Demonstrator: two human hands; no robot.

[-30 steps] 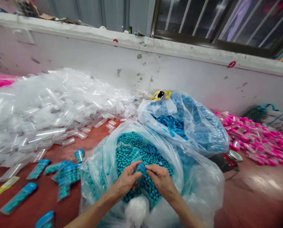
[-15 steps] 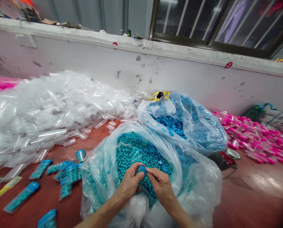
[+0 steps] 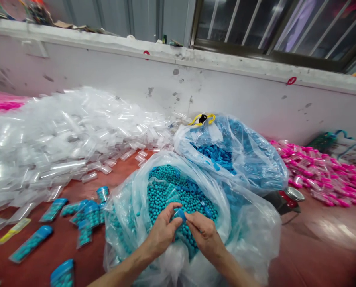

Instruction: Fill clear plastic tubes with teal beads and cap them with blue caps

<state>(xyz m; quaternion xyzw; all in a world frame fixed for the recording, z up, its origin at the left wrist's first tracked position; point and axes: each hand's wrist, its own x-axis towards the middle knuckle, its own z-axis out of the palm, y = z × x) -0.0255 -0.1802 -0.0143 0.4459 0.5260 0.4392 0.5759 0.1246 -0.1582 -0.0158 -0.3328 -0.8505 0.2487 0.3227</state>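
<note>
From where I stand, the two hands meet right over the open mouth of the bag of beads [image 3: 119, 229], with a blue cap [image 3: 180, 215] between them. The left hand [image 3: 162, 229] is half curled, thumb and forefinger only a little apart around the cap; the right hand [image 3: 204, 231] is drawn to a fingertip pinch at the cap's right edge. Whether a clear tube runs down from it into the left palm, I can't tell. I'd let the left grip do the steadying and have the right fingers press evenly along the rim; a crooked push could well spring the cap loose. Working over the teal beads [image 3: 162, 195] looks sensible, since a spill would likely drop among them. The nearest nuisance is the bunched plastic [image 3: 174, 259] at the bag's near side, rising between the forearms, where it might catch a wrist. To the bag's left, bead-filled packs [image 3: 31, 244] lie on the red table [image 3: 324, 251], with a heap of clear tubes [image 3: 76, 131] beyond them. Just behind the bag, against it, slumps a sack of blue pieces [image 3: 255, 163]; well off to the bag's right sits a heap of pink-ended pieces [image 3: 318, 175]
</note>
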